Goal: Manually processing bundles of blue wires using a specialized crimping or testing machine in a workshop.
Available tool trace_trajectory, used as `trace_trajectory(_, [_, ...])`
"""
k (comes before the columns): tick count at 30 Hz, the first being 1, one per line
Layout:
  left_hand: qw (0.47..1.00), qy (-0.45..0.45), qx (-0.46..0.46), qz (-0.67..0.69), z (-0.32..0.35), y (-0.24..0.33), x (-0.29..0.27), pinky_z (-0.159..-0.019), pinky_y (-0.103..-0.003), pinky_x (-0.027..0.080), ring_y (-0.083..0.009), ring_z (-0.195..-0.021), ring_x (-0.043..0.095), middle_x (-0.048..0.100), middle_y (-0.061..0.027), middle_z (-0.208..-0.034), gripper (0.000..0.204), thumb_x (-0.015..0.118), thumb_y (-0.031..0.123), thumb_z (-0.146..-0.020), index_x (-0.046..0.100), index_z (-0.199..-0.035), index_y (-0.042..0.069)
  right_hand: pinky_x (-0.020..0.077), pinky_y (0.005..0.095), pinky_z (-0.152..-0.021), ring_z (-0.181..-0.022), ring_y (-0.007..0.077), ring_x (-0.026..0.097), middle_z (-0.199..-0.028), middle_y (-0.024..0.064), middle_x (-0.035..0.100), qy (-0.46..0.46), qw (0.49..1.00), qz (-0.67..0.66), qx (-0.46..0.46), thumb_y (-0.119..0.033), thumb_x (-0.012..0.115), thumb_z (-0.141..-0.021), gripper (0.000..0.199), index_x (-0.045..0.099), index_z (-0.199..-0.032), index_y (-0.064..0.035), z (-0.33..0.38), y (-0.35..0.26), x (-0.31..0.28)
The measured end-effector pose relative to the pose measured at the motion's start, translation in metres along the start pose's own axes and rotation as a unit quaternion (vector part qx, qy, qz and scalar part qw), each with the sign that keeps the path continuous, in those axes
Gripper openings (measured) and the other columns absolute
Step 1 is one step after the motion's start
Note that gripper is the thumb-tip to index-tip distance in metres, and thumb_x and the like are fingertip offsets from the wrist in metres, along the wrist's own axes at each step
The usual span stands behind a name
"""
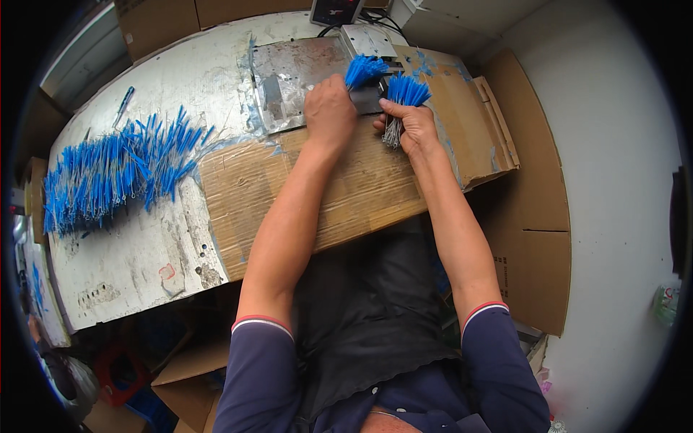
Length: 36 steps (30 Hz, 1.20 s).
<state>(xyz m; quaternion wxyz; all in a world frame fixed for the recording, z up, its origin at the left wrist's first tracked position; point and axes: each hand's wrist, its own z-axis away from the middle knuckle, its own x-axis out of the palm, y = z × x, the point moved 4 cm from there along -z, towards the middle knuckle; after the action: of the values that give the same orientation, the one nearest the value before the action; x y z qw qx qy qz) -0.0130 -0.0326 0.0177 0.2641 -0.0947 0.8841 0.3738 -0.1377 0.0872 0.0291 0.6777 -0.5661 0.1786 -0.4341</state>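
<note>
The left hand [330, 108] is closed around a bundle of blue-tipped wires [364, 70], its blue ends fanning up and away from the knuckles toward a small grey machine [367, 42] at the far edge of the counter [137, 252]. Just beside it, the right hand [409, 124] grips a second bundle of blue-tipped wires [404, 92], blue ends pointing up and bare metal ends hanging below the fingers. Both hands hover over a worn metal plate [289, 76] and a flattened cardboard sheet [361, 187] that covers the near part of the counter. Well apart, on the left side of the counter, lies a long spread-out heap of the same blue-tipped wires [108, 177].
</note>
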Motion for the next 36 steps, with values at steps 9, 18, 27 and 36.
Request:
trace_trajectory(9, [0.982, 0.029, -0.089, 0.161, 0.000, -0.007, 0.001, -0.070, -0.053, 0.050, -0.0437, -0.078, 0.067, 0.069, -0.0211, -0.082, 0.016, 0.068, 0.014, -0.088, 0.060, -0.100, 0.006, 0.0624, 0.0357, -0.051, -0.060, 0.0239, 0.068, -0.075, 0.0151, 0.067, 0.003, 0.996, 0.090, -0.010, 0.005, 0.079, -0.079, 0.016, 0.065, -0.087, 0.0069, 0.000, 0.001, 0.008])
trace_trajectory(18, [0.978, 0.036, -0.118, 0.170, -0.001, -0.012, 0.002, -0.070, -0.055, 0.049, -0.0465, -0.078, 0.066, 0.068, -0.0237, -0.081, 0.016, 0.064, 0.020, -0.093, 0.060, -0.101, 0.007, 0.0612, 0.0354, -0.048, -0.058, 0.0246, 0.068, -0.072, 0.0162, 0.065, 0.017, 0.999, 0.042, -0.027, 0.011, 0.072, -0.078, 0.010, 0.063, -0.083, 0.0104, -0.001, 0.001, 0.003])
trace_trajectory(27, [0.975, 0.035, -0.130, 0.176, -0.001, -0.009, 0.001, -0.070, -0.055, 0.049, -0.0463, -0.079, 0.066, 0.068, -0.0234, -0.081, 0.017, 0.064, 0.022, -0.094, 0.060, -0.100, 0.006, 0.0596, 0.0372, -0.045, -0.053, 0.0267, 0.066, -0.070, 0.0197, 0.065, 0.081, 0.986, 0.146, -0.025, 0.009, 0.072, -0.077, 0.010, 0.063, -0.074, 0.0108, -0.016, -0.009, 0.008])
trace_trajectory(36, [0.982, 0.046, -0.149, 0.107, -0.003, -0.003, -0.008, -0.072, -0.052, 0.048, -0.0425, -0.081, 0.065, 0.068, -0.0201, -0.084, 0.015, 0.063, 0.020, -0.095, 0.060, -0.097, 0.005, 0.0565, 0.0368, -0.040, -0.052, 0.0275, 0.065, -0.069, 0.0218, 0.064, 0.103, 0.983, 0.149, -0.031, 0.013, 0.068, -0.076, 0.008, 0.061, -0.072, 0.0125, -0.025, -0.010, 0.009])
